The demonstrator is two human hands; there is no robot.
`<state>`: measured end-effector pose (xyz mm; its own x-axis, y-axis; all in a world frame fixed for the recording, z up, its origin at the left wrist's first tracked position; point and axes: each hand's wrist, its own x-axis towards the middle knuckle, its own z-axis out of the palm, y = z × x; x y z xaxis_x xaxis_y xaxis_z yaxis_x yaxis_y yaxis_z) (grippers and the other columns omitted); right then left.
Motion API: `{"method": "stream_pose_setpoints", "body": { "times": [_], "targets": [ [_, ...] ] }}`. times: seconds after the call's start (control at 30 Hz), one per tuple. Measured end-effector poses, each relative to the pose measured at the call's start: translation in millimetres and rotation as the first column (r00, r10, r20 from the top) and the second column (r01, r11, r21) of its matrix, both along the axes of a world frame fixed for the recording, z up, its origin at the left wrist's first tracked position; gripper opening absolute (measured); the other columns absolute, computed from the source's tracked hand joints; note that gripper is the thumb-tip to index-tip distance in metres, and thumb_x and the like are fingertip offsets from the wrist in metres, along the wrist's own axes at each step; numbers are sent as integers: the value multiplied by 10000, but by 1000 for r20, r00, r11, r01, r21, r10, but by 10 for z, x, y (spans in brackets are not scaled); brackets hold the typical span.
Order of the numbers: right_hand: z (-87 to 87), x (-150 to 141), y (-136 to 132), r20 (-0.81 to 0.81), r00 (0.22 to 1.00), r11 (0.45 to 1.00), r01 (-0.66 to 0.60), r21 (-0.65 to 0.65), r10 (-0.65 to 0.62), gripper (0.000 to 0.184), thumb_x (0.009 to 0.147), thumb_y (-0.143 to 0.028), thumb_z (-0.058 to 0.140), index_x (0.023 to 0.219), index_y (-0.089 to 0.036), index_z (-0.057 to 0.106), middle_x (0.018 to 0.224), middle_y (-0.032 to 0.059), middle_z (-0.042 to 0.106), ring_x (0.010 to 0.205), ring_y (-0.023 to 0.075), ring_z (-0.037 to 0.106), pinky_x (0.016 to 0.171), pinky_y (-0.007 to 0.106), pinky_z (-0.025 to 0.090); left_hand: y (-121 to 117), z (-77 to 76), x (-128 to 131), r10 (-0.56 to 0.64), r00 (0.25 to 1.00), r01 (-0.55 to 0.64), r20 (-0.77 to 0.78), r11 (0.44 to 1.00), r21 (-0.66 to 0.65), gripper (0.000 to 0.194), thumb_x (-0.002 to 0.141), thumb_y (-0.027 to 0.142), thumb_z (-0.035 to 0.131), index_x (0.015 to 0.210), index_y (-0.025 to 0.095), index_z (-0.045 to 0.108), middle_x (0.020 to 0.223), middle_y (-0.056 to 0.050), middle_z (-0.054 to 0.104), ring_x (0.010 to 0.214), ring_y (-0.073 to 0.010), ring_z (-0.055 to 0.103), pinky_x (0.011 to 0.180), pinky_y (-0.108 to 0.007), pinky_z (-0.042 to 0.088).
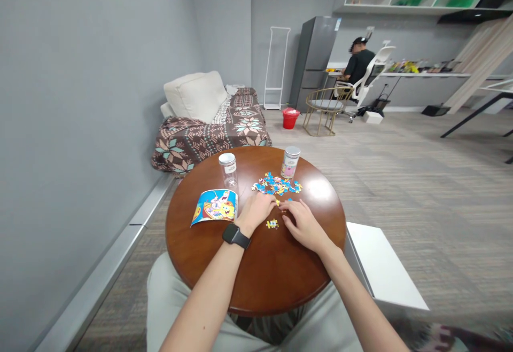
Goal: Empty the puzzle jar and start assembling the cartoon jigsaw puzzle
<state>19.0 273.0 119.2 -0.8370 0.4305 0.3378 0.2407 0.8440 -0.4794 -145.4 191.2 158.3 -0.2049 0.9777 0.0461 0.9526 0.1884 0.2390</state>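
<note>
At the middle of the round wooden table [256, 282], my left hand [258, 210] has its fingertips closed on a small yellow puzzle piece [277, 202]. My right hand [303, 223] lies just right of that piece, thumb and fingers apart, with its index fingertip close to it. Between my wrists, a little nearer to me, rests a small yellow cluster of puzzle pieces [272, 224]. Beyond my hands spreads a loose pile of mostly blue puzzle pieces [274, 184]. To the left of my left hand is a picture sheet [216, 205] with a yellow cartoon figure on blue.
A clear lidded jar [230, 173] stands behind the sheet, and a printed jar [290, 163] behind the pile. A white box-like surface [385, 266] adjoins the table's right side. Farther off are a covered sofa [212, 127], a red bucket [290, 118] and a seated person [358, 63].
</note>
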Motion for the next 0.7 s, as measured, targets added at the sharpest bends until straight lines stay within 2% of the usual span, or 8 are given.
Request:
{"method": "stream_pose_setpoints", "body": {
  "times": [0.07, 0.2, 0.3, 0.4, 0.57, 0.7],
  "targets": [
    [-20, 2, 28, -45, 999, 1000, -25, -14, 25, 229, 913, -202, 437, 1083, -228, 589, 1165, 73, 669, 1144, 223, 589, 1123, 554, 289, 4, -13, -11, 1, 1000, -1, 6, 1000, 7, 273, 966, 255, 448, 1055, 224, 704, 985, -89, 734, 950, -211, 684, 851, -304, 497],
    [-41, -5, 76, -162, 984, 996, -84, -27, 78, 205, 911, -182, 445, 939, -224, 644, 1092, 71, 696, 1059, 217, 628, 999, 474, 445, 16, -53, -31, -4, 1000, 4, 3, 1000, 7, 300, 964, 218, 428, 1070, 247, 707, 991, -79, 736, 945, -209, 686, 842, -300, 497],
    [-42, -11, 90, -183, 977, 992, -120, -49, 109, 229, 896, -155, 454, 885, -231, 670, 1002, 52, 727, 992, 209, 660, 949, 446, 489, 16, -71, -33, -8, 1000, 8, -17, 1000, 8, 318, 958, 180, 411, 1062, 245, 704, 971, -84, 736, 920, -216, 690, 811, -301, 500],
    [-57, -9, 98, -188, 978, 992, -104, -66, 90, 227, 891, -164, 462, 866, -231, 678, 1015, 53, 741, 1042, 227, 661, 984, 479, 473, 10, -70, -24, 3, 999, -3, -36, 1000, 12, 321, 957, 172, 397, 1048, 235, 699, 953, -94, 730, 898, -218, 691, 785, -301, 500],
    [-104, 9, 118, -112, 990, 993, 74, -96, -84, 231, 887, -183, 446, 859, -229, 671, 1179, 54, 703, 1270, 290, 535, 1072, 625, 335, 7, -47, 8, 14, 998, -15, -56, 1000, -5, 343, 959, 179, 367, 1092, 229, 680, 952, -110, 724, 872, -232, 693, 761, -317, 500],
    [-120, 13, 124, -96, 986, 984, 127, -124, -139, 241, 879, -184, 428, 856, -221, 664, 1251, 75, 662, 1334, 299, 468, 1080, 659, 293, 17, -58, 27, 37, 997, -38, -62, 999, -1, 317, 972, 275, 379, 1116, 218, 656, 948, -112, 721, 861, -247, 693, 744, -327, 500]
  ]
}}
